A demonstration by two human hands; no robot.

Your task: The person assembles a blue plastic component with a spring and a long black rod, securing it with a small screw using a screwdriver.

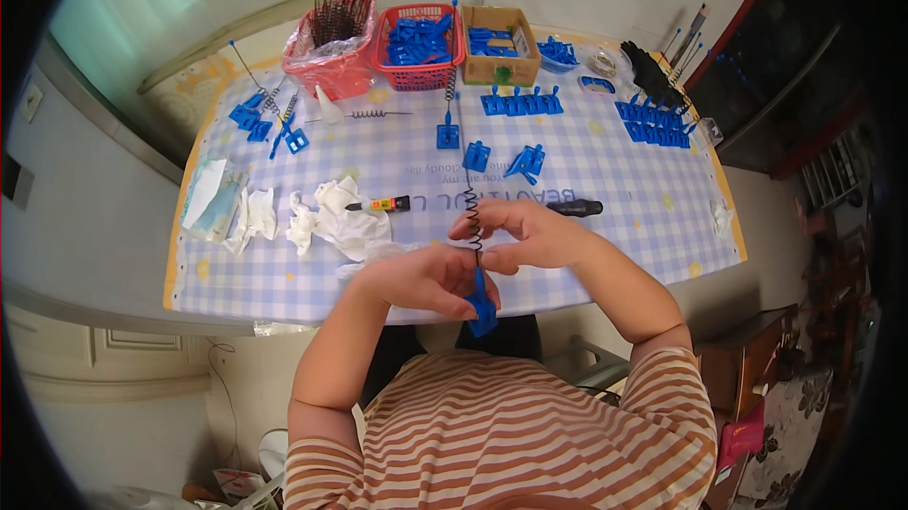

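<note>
At the table's near edge, my left hand (426, 278) is closed on a blue plastic base (483, 316), thumb and fingers at its upper end. A black coiled wire spring (473, 207) stands up from this base. My right hand (525, 234) pinches the spring's lower part with thumb and bent fingers. Just beyond the hands lie a blue plastic base (477, 157) and a tilted blue clip-like piece (526, 164). Farther off, another blue base (447, 136) has a coiled wire attached. A black-capped glue tube (380, 204) rests left of my hands, a black pen-like tool (577, 208) to the right.
Along the back stand a red bin (326, 79) of coiled wires, a red basket (416, 77) and a cardboard box (501, 68) of blue parts. Blue pieces form rows (522, 103) and another group (654, 122) at right. Crumpled tissues (350, 226) lie left on the checked tablecloth (624, 264).
</note>
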